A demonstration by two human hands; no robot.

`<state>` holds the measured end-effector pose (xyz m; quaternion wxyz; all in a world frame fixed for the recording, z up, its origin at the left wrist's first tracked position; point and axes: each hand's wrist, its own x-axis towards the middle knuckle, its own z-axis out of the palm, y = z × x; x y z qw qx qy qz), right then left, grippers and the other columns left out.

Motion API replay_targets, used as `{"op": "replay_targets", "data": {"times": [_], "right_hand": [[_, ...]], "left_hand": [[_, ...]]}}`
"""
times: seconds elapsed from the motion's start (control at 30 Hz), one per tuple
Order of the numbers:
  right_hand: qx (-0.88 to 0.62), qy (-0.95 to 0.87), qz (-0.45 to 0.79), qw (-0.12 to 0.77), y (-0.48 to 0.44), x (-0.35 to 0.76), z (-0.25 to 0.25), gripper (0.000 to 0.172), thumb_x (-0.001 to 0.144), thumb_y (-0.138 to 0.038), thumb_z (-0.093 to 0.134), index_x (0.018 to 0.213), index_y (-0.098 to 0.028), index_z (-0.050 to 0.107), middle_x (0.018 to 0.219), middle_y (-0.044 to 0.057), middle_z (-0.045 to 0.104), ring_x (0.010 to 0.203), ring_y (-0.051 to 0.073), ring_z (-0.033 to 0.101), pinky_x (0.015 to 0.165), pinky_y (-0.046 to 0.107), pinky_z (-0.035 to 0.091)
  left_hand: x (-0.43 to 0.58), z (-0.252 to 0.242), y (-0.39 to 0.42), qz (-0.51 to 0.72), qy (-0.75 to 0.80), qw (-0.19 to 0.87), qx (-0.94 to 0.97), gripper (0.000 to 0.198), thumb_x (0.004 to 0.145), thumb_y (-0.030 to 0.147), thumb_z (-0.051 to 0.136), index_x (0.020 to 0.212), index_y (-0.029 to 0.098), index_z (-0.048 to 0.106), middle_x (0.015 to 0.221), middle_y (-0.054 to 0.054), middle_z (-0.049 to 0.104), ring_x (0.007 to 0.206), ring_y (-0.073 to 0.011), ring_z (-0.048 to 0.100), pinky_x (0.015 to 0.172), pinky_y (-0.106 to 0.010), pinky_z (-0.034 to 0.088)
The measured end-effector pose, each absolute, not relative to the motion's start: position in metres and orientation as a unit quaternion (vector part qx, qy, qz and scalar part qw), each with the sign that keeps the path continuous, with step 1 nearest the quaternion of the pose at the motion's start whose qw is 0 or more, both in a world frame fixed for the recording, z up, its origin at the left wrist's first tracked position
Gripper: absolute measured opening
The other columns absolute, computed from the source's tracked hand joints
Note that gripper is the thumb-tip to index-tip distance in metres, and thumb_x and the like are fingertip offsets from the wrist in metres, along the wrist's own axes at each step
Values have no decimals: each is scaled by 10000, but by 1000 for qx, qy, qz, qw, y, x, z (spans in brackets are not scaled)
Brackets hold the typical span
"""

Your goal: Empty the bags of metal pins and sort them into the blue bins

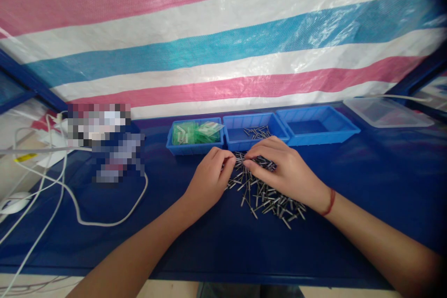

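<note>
A loose heap of metal blind rivets (270, 198) lies on the blue tabletop. At its far left edge my left hand (211, 177) is closed, thumb and index finger brought together. My right hand (288, 167) arches over the back of the heap, its thumb and fingertips also pinched. The two sets of fingertips almost meet among the rivets, and what they hold, if anything, is too small to make out. Just behind my hands, a blue bin (233, 136) holds some more rivets.
Left of that bin, another blue bin (178, 150) contains green packets (195, 133). A third blue bin (324, 139) stands to the right, near a clear plastic lid (387, 112). White cables (104, 224) and a mouse (17, 202) lie at left. A striped sheet (223, 56) hangs behind.
</note>
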<state>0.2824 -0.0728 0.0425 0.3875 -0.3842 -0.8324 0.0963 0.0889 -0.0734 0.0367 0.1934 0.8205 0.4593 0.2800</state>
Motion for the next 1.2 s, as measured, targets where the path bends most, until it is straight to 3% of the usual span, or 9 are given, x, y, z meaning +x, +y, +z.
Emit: {"op": "replay_targets", "data": {"times": [0.47, 0.77, 1.2], "right_hand": [[-409, -782, 240, 404, -75, 277, 37, 111, 881, -247, 546, 804, -208, 616, 809, 12, 659, 773, 154, 583, 725, 305, 450], [-402, -785, 225, 414, -77, 278, 39, 119, 882, -259, 539, 822, -207, 628, 822, 27, 665, 776, 168, 602, 713, 314, 470], [-401, -777, 227, 428, -80, 276, 39, 89, 869, -253, 564, 853, -206, 638, 802, 31, 663, 746, 164, 601, 690, 310, 476]], "left_hand": [[92, 35, -75, 338, 445, 271, 784, 188, 957, 287, 414, 909, 175, 557, 857, -21, 543, 810, -145, 517, 744, -259, 396], [93, 34, -74, 303, 439, 284, 797, 234, 945, 311, 437, 1022, 175, 611, 910, -41, 589, 803, -152, 546, 720, -265, 422], [94, 33, -75, 315, 411, 270, 812, 203, 932, 316, 472, 947, 176, 618, 885, -36, 597, 787, -143, 550, 716, -260, 434]]}}
